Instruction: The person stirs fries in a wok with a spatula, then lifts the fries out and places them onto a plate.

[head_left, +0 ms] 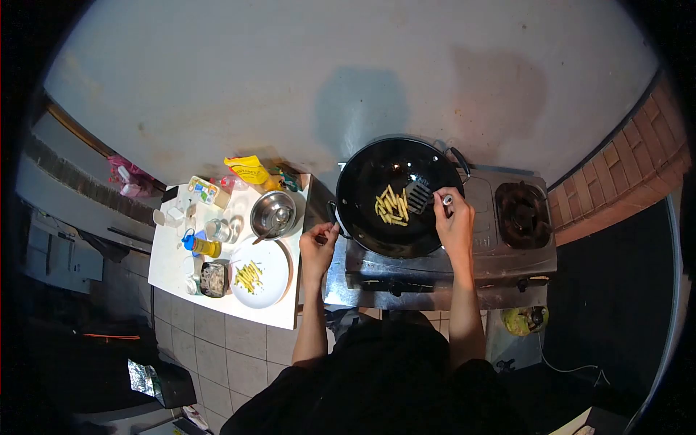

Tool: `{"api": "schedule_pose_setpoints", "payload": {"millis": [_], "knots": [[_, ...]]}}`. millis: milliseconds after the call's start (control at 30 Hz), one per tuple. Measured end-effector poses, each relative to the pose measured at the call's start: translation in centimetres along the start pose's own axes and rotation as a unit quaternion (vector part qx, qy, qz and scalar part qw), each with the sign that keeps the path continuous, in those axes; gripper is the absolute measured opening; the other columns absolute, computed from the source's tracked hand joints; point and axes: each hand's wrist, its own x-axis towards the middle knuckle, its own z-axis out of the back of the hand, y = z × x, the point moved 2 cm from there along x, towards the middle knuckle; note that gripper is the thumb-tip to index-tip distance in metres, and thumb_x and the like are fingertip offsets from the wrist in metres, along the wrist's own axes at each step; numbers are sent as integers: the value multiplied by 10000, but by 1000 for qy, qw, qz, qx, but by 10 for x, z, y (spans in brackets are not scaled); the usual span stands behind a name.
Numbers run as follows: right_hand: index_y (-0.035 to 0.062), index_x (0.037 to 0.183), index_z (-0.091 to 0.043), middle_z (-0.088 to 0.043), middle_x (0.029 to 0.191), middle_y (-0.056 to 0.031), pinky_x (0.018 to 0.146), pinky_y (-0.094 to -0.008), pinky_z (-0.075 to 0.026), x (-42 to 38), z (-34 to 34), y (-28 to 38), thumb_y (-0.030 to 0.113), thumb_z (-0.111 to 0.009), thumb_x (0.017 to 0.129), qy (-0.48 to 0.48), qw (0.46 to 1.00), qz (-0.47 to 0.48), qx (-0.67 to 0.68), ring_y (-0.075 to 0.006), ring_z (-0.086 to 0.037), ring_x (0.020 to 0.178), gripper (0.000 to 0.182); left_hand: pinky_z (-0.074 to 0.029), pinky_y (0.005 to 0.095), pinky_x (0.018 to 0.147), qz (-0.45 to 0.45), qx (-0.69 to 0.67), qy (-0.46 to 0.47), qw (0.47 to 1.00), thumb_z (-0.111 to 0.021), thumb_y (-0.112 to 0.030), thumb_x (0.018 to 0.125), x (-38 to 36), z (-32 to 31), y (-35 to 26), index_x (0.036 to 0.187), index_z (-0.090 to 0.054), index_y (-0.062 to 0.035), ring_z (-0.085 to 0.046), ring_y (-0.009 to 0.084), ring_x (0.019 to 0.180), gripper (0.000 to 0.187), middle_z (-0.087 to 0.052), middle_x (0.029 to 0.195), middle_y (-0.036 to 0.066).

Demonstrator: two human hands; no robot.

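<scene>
Stove [486, 239]: steel, right of the desk. Desk [170, 268]: white, bearing plate [277, 279] and bowl [265, 203]. Wok [362, 163]: black, on the stove's left side. Plate: white, with cut pieces [248, 277]. Bowl: steel, behind the plate. Right hand [455, 228]: fingers closed around the handle of the turner [418, 196]. Left hand [317, 254]: fingers curled in near the wok's left handle [333, 212]; cannot tell whether gripping it. Turner: black, slotted, in the wok, just beside the strips [391, 206]. Strips: yellowish, loosely heaped near the wok's middle.
</scene>
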Motion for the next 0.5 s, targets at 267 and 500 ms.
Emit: {"api": "schedule_pose_setpoints", "payload": {"millis": [267,500], "knots": [[-12,949,-540,-634,910,-133,596,-276,-456,-1,32,8,8,-578,842,30,995,60,69,-187,-611,693,115,-359,209,490,-21,21,11,999,-680,-175,821,1,1,-1,817,-638,49,-438,40,533,228,-516,573,-8],[-11,941,-526,-618,940,-143,638,-280,-455,-11,50,12,1,-565,845,46,995,70,53,-216,-595,711,104,-356,204,499,10,-2,12,1000,-675,-181,827,0,0,-3,815,-635,48,-424,37,544,233,-519,589,-10]]}}
